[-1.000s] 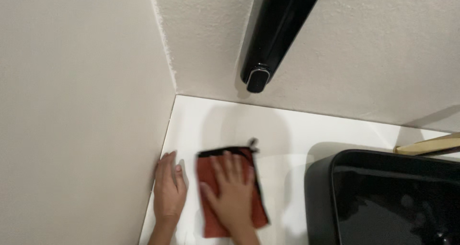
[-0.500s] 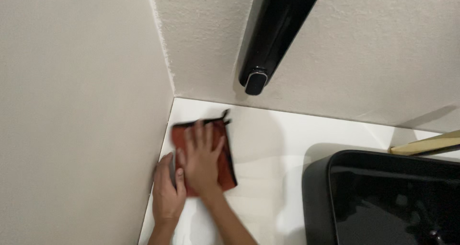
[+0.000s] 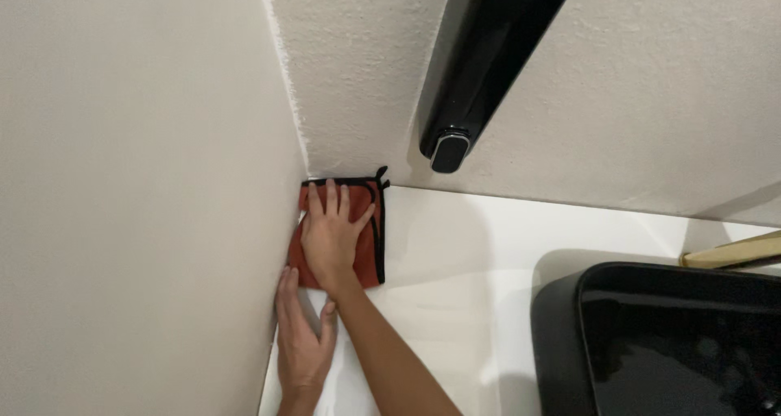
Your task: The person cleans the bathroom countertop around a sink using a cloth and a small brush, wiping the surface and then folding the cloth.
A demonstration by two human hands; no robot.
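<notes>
Right hand: the right hand (image 3: 331, 235) lies flat, palm down, on the rust-red cloth (image 3: 368, 245), fingers spread and pointing toward the far wall; nothing is gripped, the open palm only presses.
Right forearm: it runs from the near edge of the counter diagonally up and leftward to the wrist, which sits at the cloth's near edge.
Left hand: the left hand (image 3: 303, 343) rests flat and open on the white counter (image 3: 472, 253), just near of the cloth, its outer side against the left wall; it holds nothing (its fingertips reach the cloth's near-left corner, touching or almost, hard to tell).
Cloth: black-edged, with a small loop at its far right corner, it is pushed right into the counter's far left corner, its far edge along the back wall and its left edge along the side wall.
Open room: bare counter stretches to the right of the cloth as far as the black basin (image 3: 675, 343) at the near right.
Above: a black wall-mounted dispenser (image 3: 480, 66) hangs on the back wall, above and to the right of the cloth.
</notes>
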